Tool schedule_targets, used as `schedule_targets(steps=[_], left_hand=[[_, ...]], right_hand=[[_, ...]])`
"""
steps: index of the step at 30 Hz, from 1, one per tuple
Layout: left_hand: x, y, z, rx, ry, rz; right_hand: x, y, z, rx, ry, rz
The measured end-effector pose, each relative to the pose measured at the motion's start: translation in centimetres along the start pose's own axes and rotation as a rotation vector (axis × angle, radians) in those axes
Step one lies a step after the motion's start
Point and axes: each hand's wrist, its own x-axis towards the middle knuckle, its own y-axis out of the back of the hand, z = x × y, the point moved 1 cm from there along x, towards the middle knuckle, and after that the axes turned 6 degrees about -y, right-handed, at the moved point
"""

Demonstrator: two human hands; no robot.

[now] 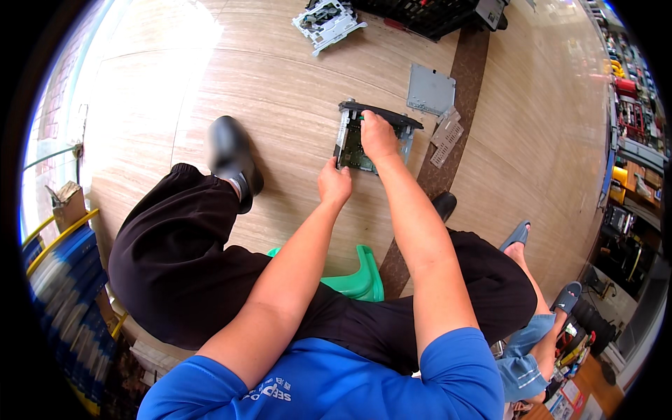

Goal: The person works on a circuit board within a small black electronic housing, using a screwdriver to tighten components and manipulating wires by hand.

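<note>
On the floor in front of me lies an opened electronic unit (pixel 358 155), which looks like a car stereo, with a metal chassis, a green circuit board and a long black front panel (pixel 392 117) on its far side. My left hand (pixel 334 183) grips its near left corner. Over the board, close to the black panel, my right hand (pixel 379 136) is closed with its fingers pinched. A small green spot shows by those fingertips, but what they hold is hidden.
Beyond the unit lie a grey metal cover (pixel 430 87), a perforated plate (pixel 446 136) and a whitish metal mechanism (pixel 327 26). A black case-like object (pixel 434 15) stands at the far edge. Beneath me is a green stool (pixel 360 280). Another person's sandalled foot (pixel 516 238) is at right.
</note>
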Motion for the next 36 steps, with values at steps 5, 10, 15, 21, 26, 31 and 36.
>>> schedule_targets(steps=[5, 10, 15, 21, 26, 31, 36], left_hand=[[0.07, -0.07, 0.03, -0.001, 0.007, -0.010], [0.05, -0.01, 0.02, 0.002, 0.014, -0.010], [0.15, 0.00, -0.10, 0.003, 0.012, -0.015], [0.12, -0.02, -0.06, 0.000, 0.010, -0.016], [0.09, -0.06, 0.02, -0.012, 0.013, -0.015], [0.12, -0.02, -0.11, -0.004, 0.011, -0.015], [0.45, -0.63, -0.63, -0.012, -0.005, -0.004]], right_hand=[[-0.23, 0.03, 0.12, 0.002, -0.025, 0.008], [-0.13, 0.16, 0.18, 0.007, -0.006, 0.007], [-0.11, 0.26, 0.08, 0.010, 0.026, -0.006], [0.01, 0.19, 0.00, -0.027, 0.005, -0.051], [0.00, 0.08, 0.13, -0.048, 0.008, -0.056], [-0.15, -0.14, -0.02, -0.046, -0.005, -0.051], [-0.01, -0.26, 0.21, -0.077, -0.004, -0.041]])
